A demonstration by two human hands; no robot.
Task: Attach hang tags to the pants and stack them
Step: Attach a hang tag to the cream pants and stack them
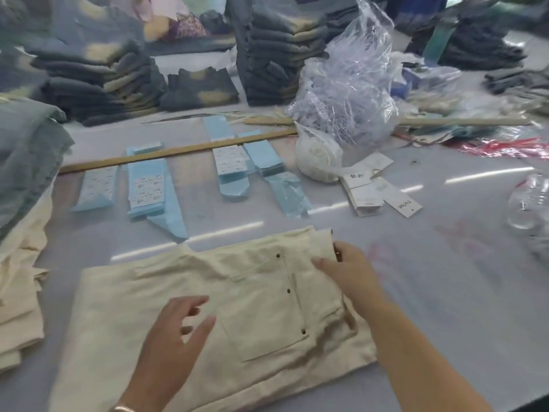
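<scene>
Folded cream pants (208, 316) lie flat on the pale table (445, 292), front and centre, waistband end toward the right, back pocket with dark rivets facing up. Right hand (347, 272) is at the waistband edge, thumb on top of the cloth and fingers curled around the edge, pinching the fabric there. Left hand (175, 337) hovers just above the middle of the pants, fingers spread and relaxed, holding nothing; whether the fingertips touch the cloth cannot be told. A thin bracelet (124, 408) sits on the left wrist at the bottom edge. Hang tags (374, 191) are a small loose pile of white cards beyond the right hand, well apart from the pants, one card reading TIKTOK. Just beside them to the left, a small white bag (318, 159) of what looks like ties or strings, contents not clear. Behind that a big crumpled clear plastic bag (350, 93). Rows of blue sticker sheets (148, 185) lie across the table's middle, with a long wooden stick (178, 151) lying over them. More cream pants are stacked at the left edge (17, 307), with grey-blue cloth (26, 159) draped above them. Tall stacks of dark folded pants (273, 55) line the far side, blurry. A clear plastic bottle (531, 203) lies at the right edge.
</scene>
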